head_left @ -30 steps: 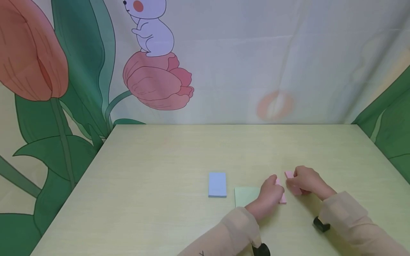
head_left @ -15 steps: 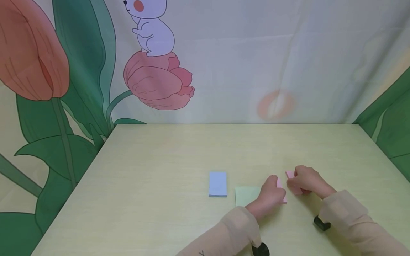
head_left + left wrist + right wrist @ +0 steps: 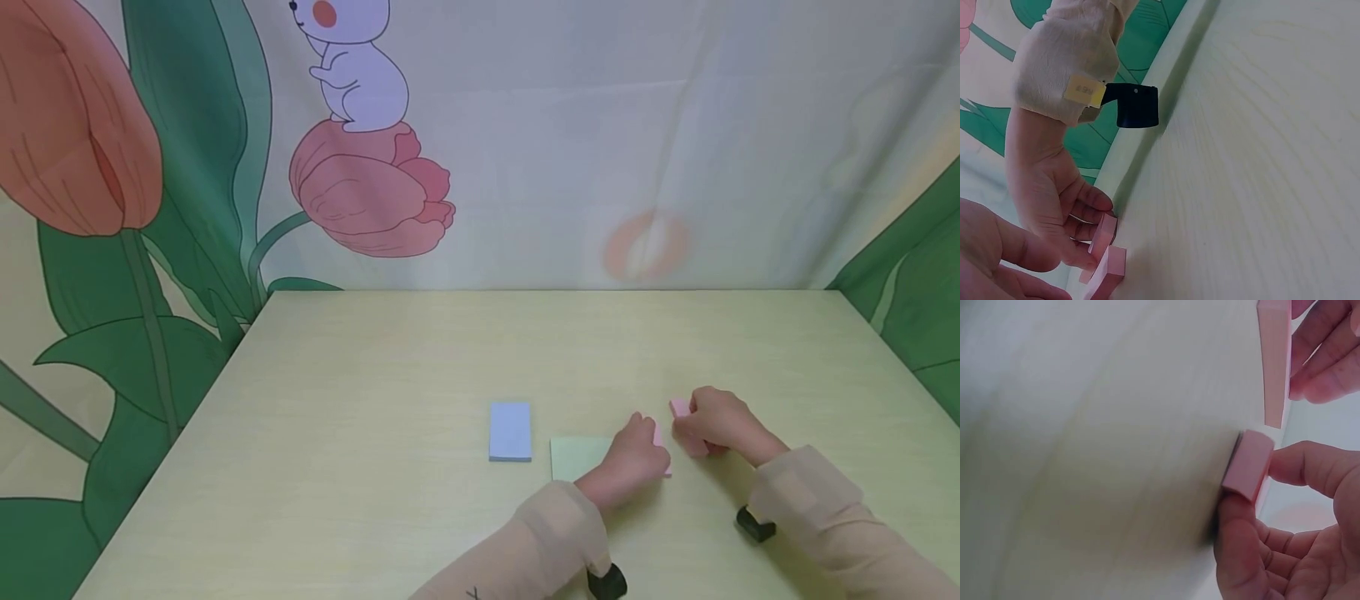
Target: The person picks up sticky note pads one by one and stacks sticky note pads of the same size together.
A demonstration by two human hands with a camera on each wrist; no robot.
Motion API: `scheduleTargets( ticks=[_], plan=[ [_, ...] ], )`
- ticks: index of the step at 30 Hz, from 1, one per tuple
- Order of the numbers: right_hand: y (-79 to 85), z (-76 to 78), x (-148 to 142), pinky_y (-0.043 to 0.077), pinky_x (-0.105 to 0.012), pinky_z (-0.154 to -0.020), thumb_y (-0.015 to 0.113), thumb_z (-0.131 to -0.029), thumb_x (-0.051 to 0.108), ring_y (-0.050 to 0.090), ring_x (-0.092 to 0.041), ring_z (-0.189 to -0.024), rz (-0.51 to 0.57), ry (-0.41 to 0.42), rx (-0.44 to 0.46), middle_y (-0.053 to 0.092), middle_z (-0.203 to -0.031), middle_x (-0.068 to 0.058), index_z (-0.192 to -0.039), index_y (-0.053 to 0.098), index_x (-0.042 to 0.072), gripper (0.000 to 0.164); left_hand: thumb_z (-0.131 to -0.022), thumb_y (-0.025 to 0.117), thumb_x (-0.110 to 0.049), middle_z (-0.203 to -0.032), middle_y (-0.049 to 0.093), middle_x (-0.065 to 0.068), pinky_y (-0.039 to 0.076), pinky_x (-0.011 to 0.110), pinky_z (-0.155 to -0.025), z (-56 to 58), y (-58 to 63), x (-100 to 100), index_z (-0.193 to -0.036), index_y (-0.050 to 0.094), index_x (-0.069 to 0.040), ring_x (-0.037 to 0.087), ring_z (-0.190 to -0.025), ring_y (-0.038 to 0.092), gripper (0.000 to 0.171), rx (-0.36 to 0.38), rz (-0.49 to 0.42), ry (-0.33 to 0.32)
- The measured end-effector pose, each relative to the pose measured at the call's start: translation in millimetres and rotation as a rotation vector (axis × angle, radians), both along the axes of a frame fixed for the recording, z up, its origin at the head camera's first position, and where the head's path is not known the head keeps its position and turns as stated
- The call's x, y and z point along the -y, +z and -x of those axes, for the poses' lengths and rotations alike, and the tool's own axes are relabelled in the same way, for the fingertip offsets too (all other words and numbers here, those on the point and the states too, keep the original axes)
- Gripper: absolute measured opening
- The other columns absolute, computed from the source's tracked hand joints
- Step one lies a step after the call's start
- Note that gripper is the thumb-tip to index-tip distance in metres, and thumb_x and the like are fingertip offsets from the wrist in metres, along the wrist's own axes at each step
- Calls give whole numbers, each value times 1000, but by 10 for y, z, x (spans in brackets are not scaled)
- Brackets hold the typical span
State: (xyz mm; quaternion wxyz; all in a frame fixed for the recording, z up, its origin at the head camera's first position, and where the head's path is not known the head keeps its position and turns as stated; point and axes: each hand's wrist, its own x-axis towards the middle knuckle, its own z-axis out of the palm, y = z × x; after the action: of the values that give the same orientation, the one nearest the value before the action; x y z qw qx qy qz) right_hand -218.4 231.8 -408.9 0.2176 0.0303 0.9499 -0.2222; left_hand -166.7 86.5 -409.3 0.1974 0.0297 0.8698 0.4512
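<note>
My left hand (image 3: 633, 458) holds a pink sticky-note pad (image 3: 662, 465) at the table's right front, its fingers around the edge. In the left wrist view that pink pad (image 3: 1109, 275) shows just past the thumb. To its right, my right hand (image 3: 720, 421) pinches a second, narrower pink sticky-note pad (image 3: 1249, 464) between thumb and fingers, tilted up from the table. A small gap separates both pads in the right wrist view. A pale green sticky-note pad (image 3: 577, 457) lies partly hidden beneath my left hand and wrist.
A blue sticky-note pad (image 3: 510, 432) lies left of the green one. Both sleeves carry black wrist mounts (image 3: 756, 525). The pale wood table (image 3: 337, 433) ends at a printed curtain (image 3: 540, 150) with tulips and a white animal.
My left hand has shifted slightly right over its pink pad, its fingertips a little lower. The right hand and the blue and green pads stay where they were.
</note>
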Motion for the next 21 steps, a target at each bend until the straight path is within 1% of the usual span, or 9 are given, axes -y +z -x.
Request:
scheduleTargets(
  ticks=[2,4,5,7,9,11,13,16,21],
  plan=[
    [2,-4,-1,37,-23,-48,51,-75,18,44,-14,-53,6,5,-9,47,-65,-6,-84,48,-1,21,-75,54,-6,-145,29,2,29,29,-105,0,-3,-1,-123,48,-5,13,-130,33,49,-5,10,-20],
    [11,-12,0,37,-23,-48,51,-75,18,44,-14,-52,15,5,-12,47,-65,-6,-84,48,-1,21,-75,54,-7,-146,28,3,29,29,-106,-1,-7,4,-125,47,-4,15,-131,31,50,-25,21,-48],
    [14,-15,1,37,-23,-48,51,-75,18,44,-14,-52,18,6,-13,47,-65,-6,-84,48,-1,21,-76,54,-7,-146,28,4,29,29,-106,-3,-6,6,-123,49,-4,16,-132,31,48,-38,29,-61],
    [16,-21,0,37,-23,-47,51,-75,18,44,-14,-52,26,8,-18,48,-65,-6,-84,48,-1,22,-76,54,-8,-144,31,6,33,27,-102,-2,-12,10,-112,53,-2,17,-127,38,37,-76,57,-87],
    [17,-26,1,37,-23,-47,52,-76,18,44,-14,-52,28,7,-18,48,-65,-6,-85,48,-1,22,-76,53,-9,-142,34,7,38,26,-95,-1,-19,11,-101,55,-2,17,-118,46,26,-105,82,-104],
    [13,-27,-1,37,-23,-47,52,-76,18,44,-14,-52,29,9,-25,48,-65,-6,-85,48,-2,22,-76,53,-9,-141,36,7,40,25,-90,0,-25,9,-89,53,-5,17,-113,49,13,-123,97,-110],
    [10,-28,-1,38,-23,-47,52,-76,19,44,-14,-52,31,11,-32,48,-65,-6,-85,48,-2,22,-76,53,-9,-141,36,7,41,24,-88,0,-30,8,-85,51,-6,17,-111,49,9,-121,92,-106],
    [5,-28,1,38,-23,-47,52,-78,19,44,-13,-51,38,13,-40,48,-64,-5,-84,49,-1,21,-77,52,-9,-142,34,6,39,26,-94,-6,-20,15,-91,53,-5,16,-121,43,15,-100,65,-94],
    [13,-34,14,38,-23,-47,53,-81,21,43,-12,-50,77,10,-48,47,-60,-3,-80,50,1,21,-76,51,-7,-143,32,6,34,29,-102,-14,6,27,-115,51,-2,16,-128,36,39,-72,24,-77]
  ],
)
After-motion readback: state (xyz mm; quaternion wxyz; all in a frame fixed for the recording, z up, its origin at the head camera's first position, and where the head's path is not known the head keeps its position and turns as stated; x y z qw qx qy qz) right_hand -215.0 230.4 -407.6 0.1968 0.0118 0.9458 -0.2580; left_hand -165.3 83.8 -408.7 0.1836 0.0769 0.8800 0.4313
